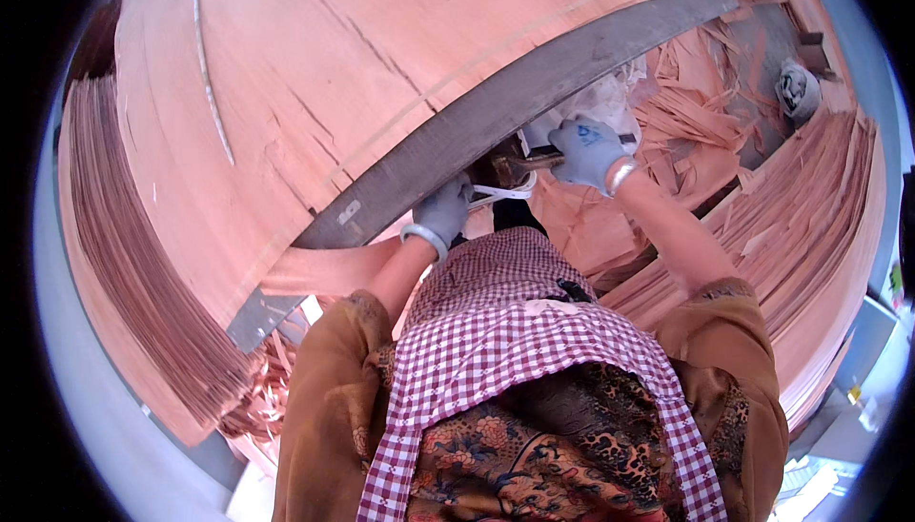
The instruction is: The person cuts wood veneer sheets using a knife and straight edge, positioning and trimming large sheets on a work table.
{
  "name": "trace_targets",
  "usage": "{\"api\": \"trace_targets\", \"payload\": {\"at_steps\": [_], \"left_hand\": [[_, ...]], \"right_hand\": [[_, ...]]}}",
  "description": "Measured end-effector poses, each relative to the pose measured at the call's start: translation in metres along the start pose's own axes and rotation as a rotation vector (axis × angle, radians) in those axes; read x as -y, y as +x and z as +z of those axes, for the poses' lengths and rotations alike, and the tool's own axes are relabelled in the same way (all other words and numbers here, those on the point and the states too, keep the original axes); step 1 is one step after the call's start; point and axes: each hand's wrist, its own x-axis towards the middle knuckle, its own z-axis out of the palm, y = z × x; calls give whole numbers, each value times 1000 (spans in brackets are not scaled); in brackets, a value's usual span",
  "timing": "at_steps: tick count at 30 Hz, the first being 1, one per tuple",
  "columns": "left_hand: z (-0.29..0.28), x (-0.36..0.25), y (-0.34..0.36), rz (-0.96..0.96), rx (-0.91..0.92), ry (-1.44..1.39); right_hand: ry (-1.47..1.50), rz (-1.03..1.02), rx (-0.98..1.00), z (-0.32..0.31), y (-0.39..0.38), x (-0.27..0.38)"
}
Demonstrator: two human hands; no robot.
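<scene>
A looped white strip (498,194) lies between the two hands, below a long dark grey bar (515,102). The left hand (442,210), in a grey glove, is beside the strip's left end, its fingers bent; whether they pinch it cannot be told. The right hand (588,151), in a light blue-grey glove, is curled at a narrow brown piece (543,162); its grip is partly hidden and cannot be told. Crumpled whitish film (610,98) lies just beyond that hand, with pinkish wood scraps (691,117) to its right. Beyond the bar spreads a broad cracked wood sheet (276,55); stacked sheets stand at left (148,255) and right (782,217).
</scene>
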Motion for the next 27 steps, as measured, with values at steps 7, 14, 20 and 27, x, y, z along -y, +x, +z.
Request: {"api": "trace_targets", "payload": {"at_steps": [7, 14, 20, 27], "left_hand": [[34, 11, 12, -162, -166, 158], [50, 18, 28, -184, -161, -74], [-3, -13, -23, 19, -99, 12], [-128, 39, -193, 132, -121, -432]], "right_hand": [[862, -138, -106, 8, -45, -20], [467, -126, -167, 46, -39, 26], [249, 12, -70, 39, -20, 23], [138, 65, 31, 33, 1, 17]]}}
